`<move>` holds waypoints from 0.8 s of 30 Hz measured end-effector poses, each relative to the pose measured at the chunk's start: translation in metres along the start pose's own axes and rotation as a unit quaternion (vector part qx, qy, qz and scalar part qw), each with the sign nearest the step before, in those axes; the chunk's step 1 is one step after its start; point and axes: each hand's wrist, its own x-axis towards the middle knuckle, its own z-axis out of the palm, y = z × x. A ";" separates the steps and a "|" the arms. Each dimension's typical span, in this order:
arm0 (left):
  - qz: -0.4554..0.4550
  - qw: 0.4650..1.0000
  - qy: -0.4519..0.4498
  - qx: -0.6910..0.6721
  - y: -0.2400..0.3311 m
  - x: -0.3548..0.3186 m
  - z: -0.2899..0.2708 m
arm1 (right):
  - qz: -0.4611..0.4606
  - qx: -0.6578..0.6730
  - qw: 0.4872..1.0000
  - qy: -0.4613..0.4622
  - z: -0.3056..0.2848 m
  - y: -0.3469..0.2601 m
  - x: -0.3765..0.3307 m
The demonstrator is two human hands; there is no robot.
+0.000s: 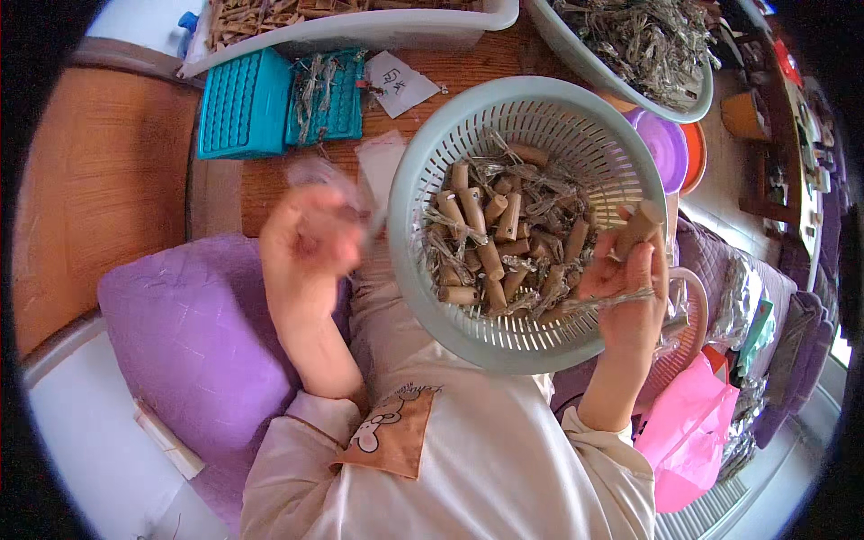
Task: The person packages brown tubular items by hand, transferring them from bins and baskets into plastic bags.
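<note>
My right hand [634, 265] is closed around a short brown cylinder [641, 220] over the right rim of a grey-green slotted basket [416, 270]. Thin clear strands [612, 301] trail across that hand's palm. Inside the basket lie several similar brown cylinders [489, 258], mixed with tangled clear strands [560, 184]. To the left of the basket, my left hand [317, 229] is raised and smeared by motion. A blurred, see-through something [322, 173] shows just above its fingers; whether the hand holds it, I cannot tell.
A turquoise basket [243, 106] and a turquoise tray [324, 97] with strands stand on the wooden table [477, 61]. Behind are a white bin [387, 29] of brown pieces and a tub [697, 103] of silvery strands. A purple cushion [193, 333] is left, a pink bag [688, 432] right.
</note>
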 end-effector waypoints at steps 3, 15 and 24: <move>-0.119 0.981 -0.150 0.013 0.020 -0.016 0.042 | 0.021 0.060 0.998 0.000 0.013 0.005 -0.006; 0.130 0.915 -0.177 0.337 0.005 -0.012 0.088 | 0.086 0.033 0.991 -0.097 0.019 0.011 -0.017; 0.164 0.876 -0.186 0.415 0.004 -0.014 0.085 | 0.092 -0.014 0.989 -0.116 0.009 0.008 -0.016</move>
